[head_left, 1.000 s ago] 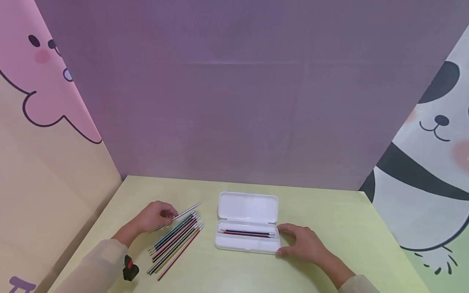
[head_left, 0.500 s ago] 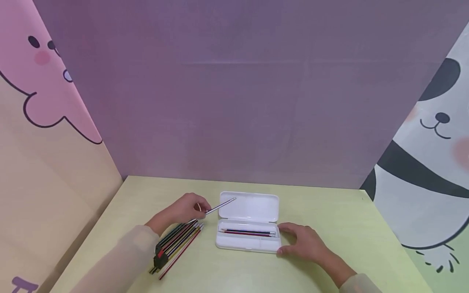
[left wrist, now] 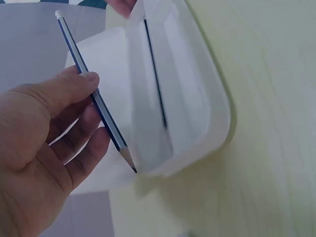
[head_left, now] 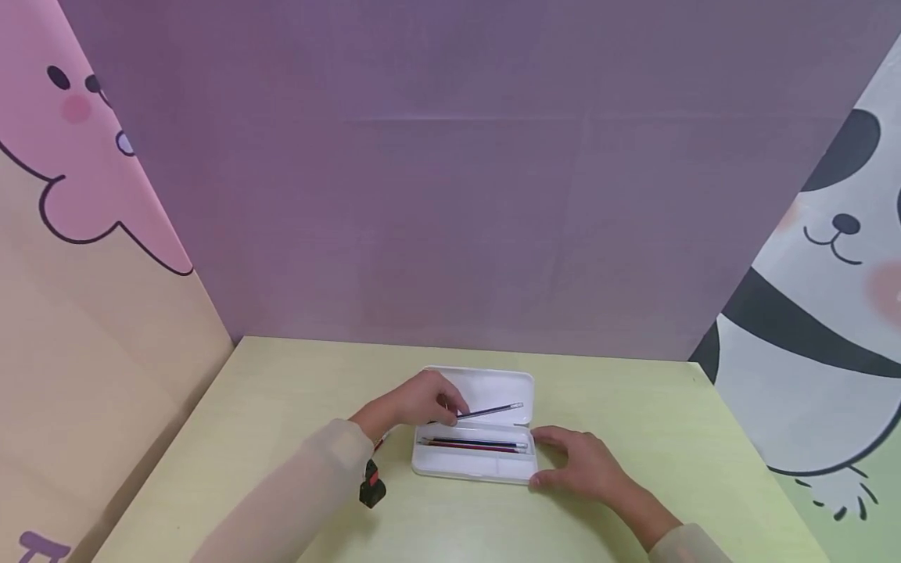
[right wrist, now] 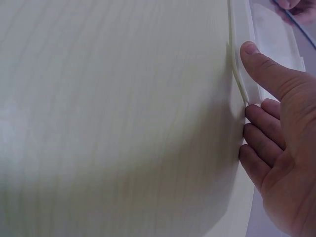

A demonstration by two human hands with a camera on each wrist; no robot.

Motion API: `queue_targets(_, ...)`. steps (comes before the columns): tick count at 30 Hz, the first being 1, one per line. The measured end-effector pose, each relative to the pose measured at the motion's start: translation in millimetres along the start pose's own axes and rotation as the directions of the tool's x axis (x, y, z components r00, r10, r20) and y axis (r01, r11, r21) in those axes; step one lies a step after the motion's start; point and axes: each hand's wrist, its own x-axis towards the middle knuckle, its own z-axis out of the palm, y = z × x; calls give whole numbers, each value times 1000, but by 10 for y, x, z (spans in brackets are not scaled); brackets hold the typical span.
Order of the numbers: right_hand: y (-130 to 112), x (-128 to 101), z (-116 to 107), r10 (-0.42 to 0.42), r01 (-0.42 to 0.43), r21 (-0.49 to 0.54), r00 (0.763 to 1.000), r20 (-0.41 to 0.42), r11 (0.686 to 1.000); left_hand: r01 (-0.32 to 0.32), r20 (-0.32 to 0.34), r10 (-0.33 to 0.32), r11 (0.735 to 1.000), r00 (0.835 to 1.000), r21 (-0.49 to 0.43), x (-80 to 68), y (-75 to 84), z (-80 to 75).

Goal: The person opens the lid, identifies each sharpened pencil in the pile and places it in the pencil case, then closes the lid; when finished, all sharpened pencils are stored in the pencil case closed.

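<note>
Left hand (head_left: 417, 400): I am pinching a blue striped pencil (head_left: 490, 410) between thumb and fingers (left wrist: 81, 81), holding it above the open white pencil case (head_left: 473, 463), its point towards the wrist.
Right hand (head_left: 583, 467): I am resting it against the right end of the case, thumb (right wrist: 269, 69) lying along the rim and the other fingers loosely curled against the end wall; it is bracing, not clasping.
Case contents: two pencils (head_left: 473, 445) are lying lengthways in the long rear tray; the lid (head_left: 493, 387) is lying flat behind.
Loose pencils: most are hiding under my left sleeve; only a tip (head_left: 381, 440) is showing on the desk (head_left: 281, 407).
Wrist camera: a small black unit (head_left: 371, 489) is hanging under the left sleeve.
Risk, slip: I judge the light pinch near the sharpened end is leaving the long rear part free to swing, so the pencil could land across the rim.
Risk, shift: were the right hand to ease off, a nudge might be sliding the light case over the desk.
</note>
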Motion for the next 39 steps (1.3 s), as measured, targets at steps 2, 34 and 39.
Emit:
queue_targets(2, 1, 3, -2, -4, 4, 0, 1000, 0, 1000, -4, 0, 4, 1000, 1000, 5, 62, 1, 72)
queue_targets(34, -13, -12, 19, 28, -28, 20, 1000, -8, 999, 98, -98, -63, 911, 993, 400, 80, 79, 488)
queue_targets(39, -30, -20, 7, 35, -35, 23, 999, -5, 999, 86, -99, -56, 937, 994, 340, 44, 31, 461)
